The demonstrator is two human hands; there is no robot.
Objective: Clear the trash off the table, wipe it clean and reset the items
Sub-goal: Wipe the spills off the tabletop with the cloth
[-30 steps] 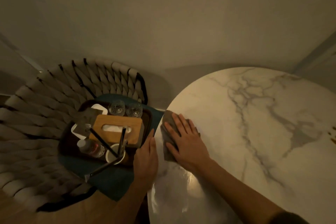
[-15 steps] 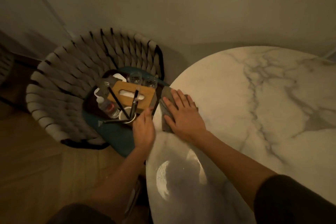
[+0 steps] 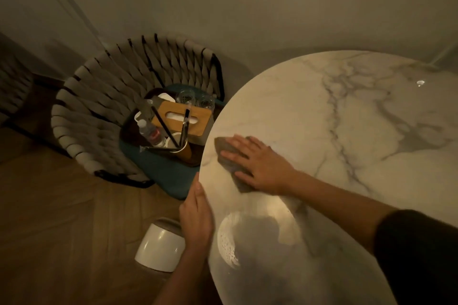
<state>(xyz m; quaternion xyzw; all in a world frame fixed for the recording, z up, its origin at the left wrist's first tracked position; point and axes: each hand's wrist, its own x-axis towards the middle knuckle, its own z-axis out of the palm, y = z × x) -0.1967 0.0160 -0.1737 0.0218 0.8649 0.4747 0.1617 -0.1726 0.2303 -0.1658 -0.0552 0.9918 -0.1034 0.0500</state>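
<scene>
A round white marble table (image 3: 347, 131) fills the right side. My right hand (image 3: 260, 164) lies flat with straight fingers on a grey cloth (image 3: 226, 150) near the table's left edge. My left hand (image 3: 197, 218) rests flat against the table's rim, fingers straight. On the woven chair (image 3: 99, 111) to the left sits a dark tray (image 3: 128, 131) with a wooden tissue box (image 3: 183, 116), two glasses (image 3: 195, 99), a small bottle (image 3: 151, 132) and a cup with black sticks (image 3: 177, 142).
A white cylindrical bin (image 3: 158, 246) stands on the wooden floor below the table's left edge, just beside my left forearm. A teal cushion (image 3: 168, 176) lies under the tray on the chair. A plain wall rises behind.
My right hand and the cloth slid down along the table's left edge towards me. My left hand followed along the rim. The view tilted down, bringing the white bin into sight.
</scene>
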